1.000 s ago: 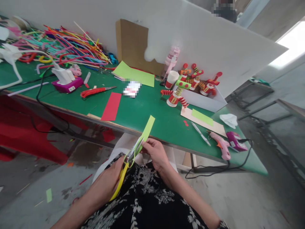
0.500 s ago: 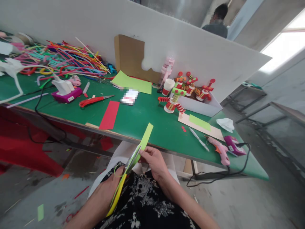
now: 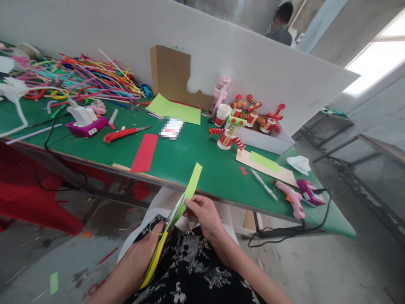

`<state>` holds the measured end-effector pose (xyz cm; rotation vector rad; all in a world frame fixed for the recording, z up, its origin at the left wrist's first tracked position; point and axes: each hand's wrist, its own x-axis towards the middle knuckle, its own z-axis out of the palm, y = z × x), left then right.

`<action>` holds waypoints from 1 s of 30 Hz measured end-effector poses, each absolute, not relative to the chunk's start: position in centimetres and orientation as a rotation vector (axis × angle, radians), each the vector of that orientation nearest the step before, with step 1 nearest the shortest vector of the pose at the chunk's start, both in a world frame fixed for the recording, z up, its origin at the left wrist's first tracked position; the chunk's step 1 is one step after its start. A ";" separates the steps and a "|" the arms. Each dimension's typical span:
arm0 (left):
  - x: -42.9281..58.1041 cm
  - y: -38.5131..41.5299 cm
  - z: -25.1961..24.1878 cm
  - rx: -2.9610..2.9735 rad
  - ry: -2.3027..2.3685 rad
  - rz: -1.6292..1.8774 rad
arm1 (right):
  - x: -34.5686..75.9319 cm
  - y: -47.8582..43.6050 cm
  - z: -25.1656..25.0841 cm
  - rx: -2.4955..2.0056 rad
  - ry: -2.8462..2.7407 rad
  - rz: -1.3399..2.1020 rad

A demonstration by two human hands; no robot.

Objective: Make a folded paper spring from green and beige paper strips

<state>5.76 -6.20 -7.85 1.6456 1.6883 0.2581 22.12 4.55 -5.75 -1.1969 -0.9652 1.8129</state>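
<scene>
My left hand (image 3: 144, 249) is closed around yellow-handled scissors (image 3: 158, 249), whose blades meet the lower end of a light green paper strip (image 3: 192, 182). My right hand (image 3: 204, 213) pinches that strip from the right, holding it upright over my lap, just in front of the green table (image 3: 190, 156). A thin curl of cut green paper hangs by the scissors.
On the table lie a red paper strip (image 3: 144, 153), red-handled scissors (image 3: 125, 133), a green sheet (image 3: 174, 109), a pile of coloured straws (image 3: 82, 78), paper-cup figures (image 3: 230, 133), a pen (image 3: 262, 179) and a pink glue gun (image 3: 292, 198). Another person stands behind the white partition.
The camera tilted up a little since a second ago. The scissors have closed further along the green strip; both hands stay in place.
</scene>
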 end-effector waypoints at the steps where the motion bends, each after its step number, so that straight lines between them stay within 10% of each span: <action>1: 5.7 -6.2 -8.0 1.636 1.686 0.246 | 22.1 4.6 -5.7 -1.199 -0.967 1.810; 30: 6.4 -5.4 -5.4 1.499 1.690 0.299 | 22.0 4.5 -5.9 -1.179 -1.038 1.736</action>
